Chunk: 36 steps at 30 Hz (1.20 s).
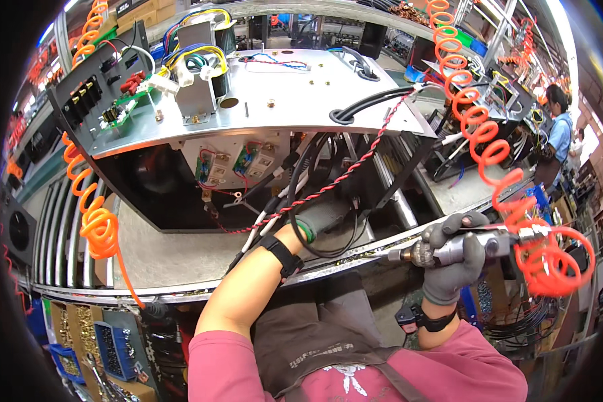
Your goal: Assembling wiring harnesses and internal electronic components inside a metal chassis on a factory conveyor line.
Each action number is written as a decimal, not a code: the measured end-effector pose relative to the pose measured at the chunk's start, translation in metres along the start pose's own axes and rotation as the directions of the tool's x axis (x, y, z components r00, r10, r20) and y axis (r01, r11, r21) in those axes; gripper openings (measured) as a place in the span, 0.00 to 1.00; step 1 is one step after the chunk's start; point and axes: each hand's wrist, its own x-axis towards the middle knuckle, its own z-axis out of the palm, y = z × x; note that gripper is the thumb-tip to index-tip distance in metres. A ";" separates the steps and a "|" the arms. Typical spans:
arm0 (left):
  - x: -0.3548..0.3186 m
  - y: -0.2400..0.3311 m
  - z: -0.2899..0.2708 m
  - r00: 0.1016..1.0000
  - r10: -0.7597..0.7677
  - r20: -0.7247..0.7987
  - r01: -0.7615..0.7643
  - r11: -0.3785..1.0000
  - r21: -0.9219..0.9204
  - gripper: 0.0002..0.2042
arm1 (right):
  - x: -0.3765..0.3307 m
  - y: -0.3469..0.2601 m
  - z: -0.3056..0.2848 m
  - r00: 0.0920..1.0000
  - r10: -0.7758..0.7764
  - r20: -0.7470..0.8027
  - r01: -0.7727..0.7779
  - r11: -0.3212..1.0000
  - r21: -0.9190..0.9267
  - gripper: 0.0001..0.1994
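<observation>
Gripping a silver driver (pixel 451 252), the right hand (pixel 447 280) has its fingers wrapped round the body at near right, the tip pointing left. The left hand (pixel 327 216) reaches into the near opening of the metal chassis (pixel 288 94) on the bench (pixel 161 261); I cannot tell whether its grip is closed. Inside, green-board modules (pixel 253 161) look mounted; a loose ring terminal (pixel 237 195) and draped twisted wire (pixel 375 149) suggest unfinished wiring.

The one wide fisheye view looked forward and down from the head. The apron (pixel 291 342) lay nearest, at the lower edge; then came the left hand (pixel 327 217), the right hand (pixel 454 261) and the bench (pixel 155 258); a co-worker (pixel 559 139) stood far off near the right rim.
</observation>
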 end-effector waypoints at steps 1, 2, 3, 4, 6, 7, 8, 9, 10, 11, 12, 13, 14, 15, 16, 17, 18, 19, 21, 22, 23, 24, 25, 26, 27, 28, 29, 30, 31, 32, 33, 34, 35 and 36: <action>-0.004 -0.001 0.001 0.999 0.032 -0.019 -0.030 0.995 0.096 0.13 | -0.006 0.000 -0.012 0.991 0.094 -0.098 -0.093 0.996 0.013 0.11; -0.006 -0.004 0.000 0.997 0.032 -0.069 -0.021 0.986 0.164 0.16 | -0.013 0.001 -0.024 0.965 0.196 -0.173 -0.195 0.980 0.024 0.09; -0.009 -0.006 -0.001 0.998 0.053 -0.023 -0.041 0.931 0.363 0.19 | -0.019 0.002 -0.038 0.928 0.284 -0.241 -0.294 0.956 -0.005 0.09; -0.017 -0.007 0.000 0.981 0.161 -0.112 -0.119 0.942 0.315 0.20 | -0.026 0.004 -0.054 0.893 0.348 -0.285 -0.370 0.929 -0.025 0.09; -0.044 -0.006 0.005 0.899 0.301 -0.319 -0.220 0.938 0.266 0.22 | -0.049 0.010 -0.085 0.767 0.521 -0.375 -0.543 0.838 0.054 0.10; -0.061 -0.006 -0.001 0.984 0.013 -0.177 0.043 0.950 0.310 0.23 | -0.062 0.018 -0.101 0.671 0.566 -0.479 -0.610 0.789 0.078 0.10; -0.083 -0.003 -0.003 0.967 -0.224 -0.121 0.250 0.926 0.282 0.23 | -0.075 0.029 -0.115 0.607 0.601 -0.521 -0.653 0.750 0.104 0.10; -0.106 0.000 -0.007 0.984 -0.099 -0.147 0.146 0.921 0.360 0.22 | -0.089 0.032 -0.131 0.541 0.732 -0.414 -0.731 0.653 0.197 0.10; -0.129 0.005 -0.015 0.981 0.052 -0.186 0.036 0.897 0.440 0.22 | -0.102 0.037 -0.145 0.444 0.833 -0.330 -0.803 0.533 0.266 0.10; -0.147 0.009 -0.026 0.994 -0.042 -0.097 0.076 0.919 0.386 0.20 | -0.116 0.048 -0.154 0.329 0.864 -0.380 -0.815 0.463 0.347 0.09; -0.168 0.016 -0.037 0.990 -0.125 -0.060 0.138 0.928 0.347 0.20 | -0.127 0.056 -0.161 0.251 0.903 -0.350 -0.843 0.382 0.380 0.09; -0.189 0.025 -0.051 0.994 -0.079 -0.079 0.102 0.926 0.362 0.19 | -0.140 0.066 -0.164 0.273 0.910 -0.311 -0.876 0.369 0.311 0.10; -0.208 0.035 -0.067 0.992 -0.097 -0.082 0.121 0.918 0.379 0.19 | -0.153 0.076 -0.164 0.298 0.918 -0.261 -0.905 0.359 0.230 0.11; -0.228 0.046 -0.085 0.987 -0.118 -0.111 0.155 0.893 0.423 0.19 | -0.164 0.081 -0.163 0.324 0.920 -0.220 -0.923 0.358 0.138 0.12; -0.246 0.058 -0.100 0.968 -0.163 -0.190 0.232 0.867 0.441 0.19 | -0.165 0.087 -0.163 0.202 0.947 -0.251 -0.950 0.252 0.186 0.14; -0.264 0.070 -0.114 0.940 -0.205 -0.273 0.313 0.837 0.449 0.19 | -0.167 0.091 -0.162 0.047 0.986 -0.160 -0.940 0.098 0.327 0.16; -0.278 0.081 -0.126 0.921 -0.177 -0.347 0.330 0.828 0.453 0.19 | -0.166 0.090 -0.161 -0.084 0.993 -0.083 -0.929 -0.048 0.366 0.16; -0.295 0.093 -0.135 0.900 -0.113 -0.421 0.336 0.795 0.505 0.18 | -0.167 0.087 -0.162 -0.044 0.997 -0.059 -0.973 -0.029 0.227 0.17; -0.327 0.114 -0.157 0.841 -0.195 -0.505 0.467 0.733 0.495 0.16 | -0.165 0.080 -0.166 -0.080 0.997 0.014 -0.994 -0.080 0.070 0.20; -0.342 0.123 -0.171 0.802 -0.303 -0.515 0.513 0.791 0.334 0.16 | -0.164 0.076 -0.169 -0.158 0.987 0.019 -0.987 -0.159 0.037 0.22; -0.359 0.132 -0.179 0.714 -0.306 -0.630 0.590 0.747 0.306 0.16 | -0.164 0.074 -0.172 -0.229 0.972 0.047 -0.972 -0.231 0.033 0.24; -0.374 0.141 -0.191 0.570 -0.461 -0.680 0.687 0.721 0.087 0.16 | -0.163 0.072 -0.177 -0.269 0.963 0.036 -0.958 -0.263 -0.109 0.27; -0.388 0.147 -0.207 0.573 -0.384 -0.724 0.638 0.764 0.099 0.17 | -0.164 0.072 -0.180 -0.285 0.958 0.038 -0.944 -0.274 -0.184 0.27; -0.402 0.153 -0.223 0.473 -0.414 -0.778 0.693 0.719 0.039 0.18 | -0.164 0.074 -0.183 -0.307 0.951 0.034 -0.923 -0.289 -0.256 0.28; -0.417 0.160 -0.237 0.410 -0.411 -0.814 0.746 0.664 0.040 0.18 | -0.160 0.076 -0.186 -0.292 0.955 0.047 -0.863 -0.242 -0.443 0.27; -0.432 0.164 -0.249 0.302 -0.456 -0.837 0.751 0.654 -0.086 0.18 | -0.156 0.078 -0.189 -0.279 0.958 0.062 -0.769 -0.184 -0.612 0.27; -0.447 0.169 -0.262 0.290 -0.453 -0.843 0.745 0.659 -0.098 0.18 | -0.150 0.077 -0.191 -0.266 0.961 0.082 -0.647 -0.115 -0.754 0.26; -0.461 0.174 -0.276 0.230 -0.447 -0.865 0.792 0.602 -0.100 0.18 | -0.143 0.076 -0.191 -0.249 0.962 0.112 -0.505 -0.030 -0.863 0.26; -0.473 0.178 -0.290 0.197 -0.440 -0.876 0.811 0.575 -0.106 0.18 | -0.136 0.076 -0.189 -0.233 0.961 0.150 -0.347 0.062 -0.936 0.26; -0.483 0.178 -0.303 0.142 -0.432 -0.891 0.837 0.533 -0.125 0.18 | -0.128 0.074 -0.184 -0.221 0.957 0.190 -0.175 0.153 -0.973 0.26; -0.490 0.172 -0.315 0.141 -0.455 -0.879 0.845 0.519 -0.133 0.18 | -0.123 0.071 -0.176 -0.213 0.960 0.182 -0.066 0.172 -0.983 0.25; -0.495 0.163 -0.328 0.117 -0.476 -0.872 0.859 0.489 -0.152 0.19 | -0.119 0.066 -0.165 -0.181 0.962 0.205 -0.129 0.184 -0.975 0.24; -0.498 0.153 -0.342 0.091 -0.494 -0.865 0.871 0.460 -0.171 0.19 | -0.114 0.067 -0.148 -0.149 0.972 0.183 -0.259 0.141 -0.956 0.23; -0.498 0.137 -0.355 0.093 -0.522 -0.848 0.900 0.409 -0.153 0.19 | -0.110 0.068 -0.129 -0.121 0.980 0.156 -0.386 0.098 -0.917 0.21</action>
